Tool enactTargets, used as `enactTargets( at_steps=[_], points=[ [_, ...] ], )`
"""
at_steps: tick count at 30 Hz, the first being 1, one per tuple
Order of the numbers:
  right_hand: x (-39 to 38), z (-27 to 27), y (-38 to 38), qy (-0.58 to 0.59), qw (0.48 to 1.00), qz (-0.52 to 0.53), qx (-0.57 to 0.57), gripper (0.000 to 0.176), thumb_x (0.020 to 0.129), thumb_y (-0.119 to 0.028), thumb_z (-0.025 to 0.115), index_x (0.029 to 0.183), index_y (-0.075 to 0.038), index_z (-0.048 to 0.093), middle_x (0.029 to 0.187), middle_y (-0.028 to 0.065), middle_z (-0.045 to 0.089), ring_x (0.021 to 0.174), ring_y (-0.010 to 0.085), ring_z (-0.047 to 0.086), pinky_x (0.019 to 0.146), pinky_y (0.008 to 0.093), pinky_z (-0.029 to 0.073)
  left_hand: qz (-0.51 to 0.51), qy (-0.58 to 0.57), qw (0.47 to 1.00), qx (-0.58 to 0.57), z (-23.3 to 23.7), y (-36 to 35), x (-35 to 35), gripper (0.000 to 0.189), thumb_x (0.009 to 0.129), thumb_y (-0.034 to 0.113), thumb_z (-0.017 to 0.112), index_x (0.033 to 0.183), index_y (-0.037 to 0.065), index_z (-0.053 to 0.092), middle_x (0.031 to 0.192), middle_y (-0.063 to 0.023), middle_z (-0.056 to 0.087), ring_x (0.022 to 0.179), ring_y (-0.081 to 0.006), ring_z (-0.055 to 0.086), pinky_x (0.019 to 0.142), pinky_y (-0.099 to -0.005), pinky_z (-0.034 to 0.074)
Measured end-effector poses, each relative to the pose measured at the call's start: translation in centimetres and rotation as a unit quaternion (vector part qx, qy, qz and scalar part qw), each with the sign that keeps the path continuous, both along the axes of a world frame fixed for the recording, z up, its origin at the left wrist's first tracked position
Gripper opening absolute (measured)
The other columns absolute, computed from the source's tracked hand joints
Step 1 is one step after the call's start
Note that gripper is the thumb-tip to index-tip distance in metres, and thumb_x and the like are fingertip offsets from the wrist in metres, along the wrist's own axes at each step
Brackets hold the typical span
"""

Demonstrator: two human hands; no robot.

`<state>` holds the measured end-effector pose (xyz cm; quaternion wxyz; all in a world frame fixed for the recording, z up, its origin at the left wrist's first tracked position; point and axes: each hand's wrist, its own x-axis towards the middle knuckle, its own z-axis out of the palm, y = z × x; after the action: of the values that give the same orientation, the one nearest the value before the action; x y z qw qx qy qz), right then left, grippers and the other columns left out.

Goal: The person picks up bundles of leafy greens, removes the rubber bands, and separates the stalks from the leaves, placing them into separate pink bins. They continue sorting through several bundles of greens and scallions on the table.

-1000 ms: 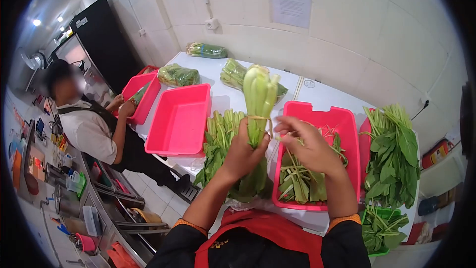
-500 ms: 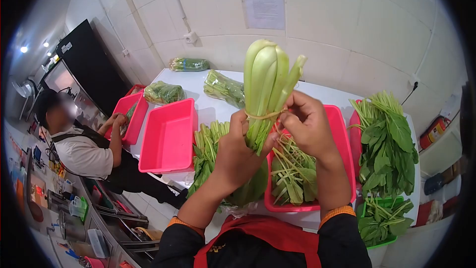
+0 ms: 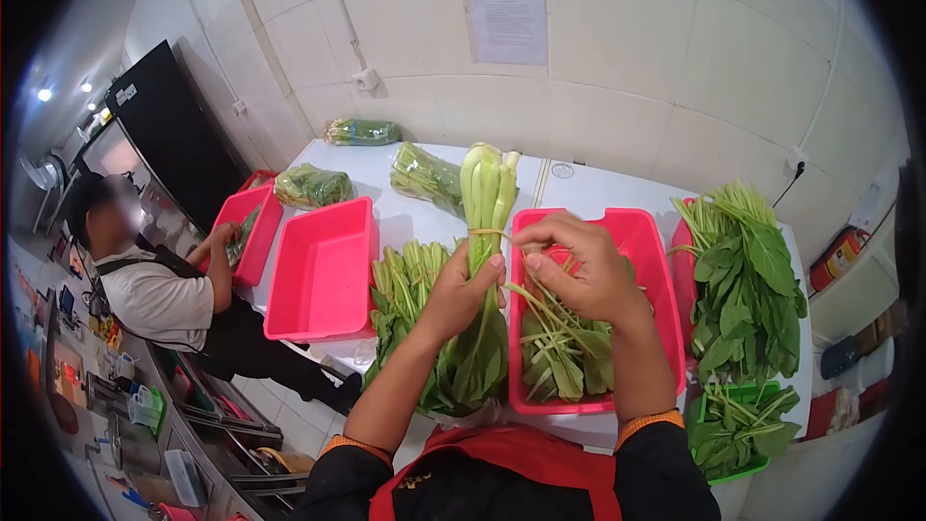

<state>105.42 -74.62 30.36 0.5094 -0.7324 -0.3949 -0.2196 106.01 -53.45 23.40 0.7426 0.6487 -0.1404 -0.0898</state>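
My left hand [image 3: 455,297] is wrapped round a bunch of leafy greens [image 3: 489,183], its pale stem ends pointing up and its leaves hanging below my fist. A thin tan band [image 3: 488,232] circles the stems just above my left fingers. On the right, my right hand [image 3: 596,275] has its fingers curled and pinches the band's side, which stretches toward it. Below that hand, a pink bin [image 3: 666,328] contains loose stems and leaves [image 3: 564,357]. More bunched greens [image 3: 415,280] lie on the table beside my left forearm.
An unfilled pink bin [image 3: 318,275] stands to the left. Bagged greens [image 3: 313,185] line the table's back. At the right are a heap of greens [image 3: 748,280] and a green basket [image 3: 743,470]. Another person [image 3: 159,294] works at a further pink bin [image 3: 253,260].
Both hands and the bunch have come down and closer to the table. My right hand has drawn away from the stems, to the right, with the band stretched toward it.
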Motion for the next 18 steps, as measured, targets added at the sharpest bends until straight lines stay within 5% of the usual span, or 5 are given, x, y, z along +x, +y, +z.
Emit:
enactTargets(
  at_steps=[4, 10, 13, 16, 18],
  points=[
    [0.2, -3.9, -0.2, 0.072, 0.988, -0.09, -0.101, 0.017, 0.086, -0.006, 0.069, 0.103, -0.004, 0.072, 0.086, 0.0092, 0.069, 0.086, 0.0275, 0.064, 0.08, 0.0372, 0.051, 0.027, 0.025, 0.999, -0.01, -0.3, 0.0, -0.2, 0.028, 0.104, 0.017, 0.055, 0.129, 0.005, 0.05, 0.093, -0.0047, 0.062, 0.074, -0.013, 0.063, 0.068, -0.0282, 0.053],
    [0.4, -3.8, -0.4, -0.155, 0.922, -0.328, -0.132, 0.019, 0.08, -0.004, 0.073, 0.099, -0.007, 0.074, 0.087, 0.0066, 0.069, 0.088, 0.0276, 0.064, 0.074, 0.0396, 0.052, -0.025, 0.015, 0.999, -0.027, -4.0, 0.2, -0.2, 0.031, 0.103, 0.018, 0.056, 0.129, 0.004, 0.051, 0.103, -0.0078, 0.066, 0.077, -0.0125, 0.064, 0.07, -0.0283, 0.053],
    [-0.9, -3.5, -0.2, -0.113, 0.973, -0.185, -0.082, 0.02, 0.082, -0.005, 0.074, 0.103, -0.007, 0.073, 0.087, 0.007, 0.069, 0.089, 0.0279, 0.065, 0.076, 0.0387, 0.053, 0.0, 0.008, 1.0, 0.022, -5.2, 0.1, 0.2, 0.031, 0.103, 0.019, 0.056, 0.129, 0.003, 0.05, 0.104, -0.0074, 0.067, 0.078, -0.0117, 0.064, 0.07, -0.0276, 0.053],
    [-2.7, -4.6, 0.9, 0.15, 0.986, -0.051, -0.045, 0.021, 0.085, -0.007, 0.074, 0.106, -0.006, 0.072, 0.088, 0.0095, 0.069, 0.089, 0.0305, 0.064, 0.077, 0.0391, 0.052, 0.053, 0.084, 0.995, -0.011, -4.9, 0.5, 0.2, 0.039, 0.102, 0.016, 0.059, 0.137, 0.003, 0.048, 0.118, -0.0074, 0.064, 0.095, -0.0098, 0.062, 0.077, -0.026, 0.053],
    [-2.1, -5.1, 1.2, 0.056, 0.986, -0.155, -0.037, 0.021, 0.088, -0.01, 0.073, 0.107, -0.004, 0.071, 0.089, 0.013, 0.069, 0.085, 0.0307, 0.066, 0.074, 0.0381, 0.053, 0.061, 0.061, 0.996, -0.026, -4.7, 0.8, 0.3, 0.039, 0.101, 0.015, 0.06, 0.136, 0.003, 0.048, 0.118, -0.0071, 0.063, 0.095, -0.0096, 0.062, 0.077, -0.0253, 0.053]
  ],
)
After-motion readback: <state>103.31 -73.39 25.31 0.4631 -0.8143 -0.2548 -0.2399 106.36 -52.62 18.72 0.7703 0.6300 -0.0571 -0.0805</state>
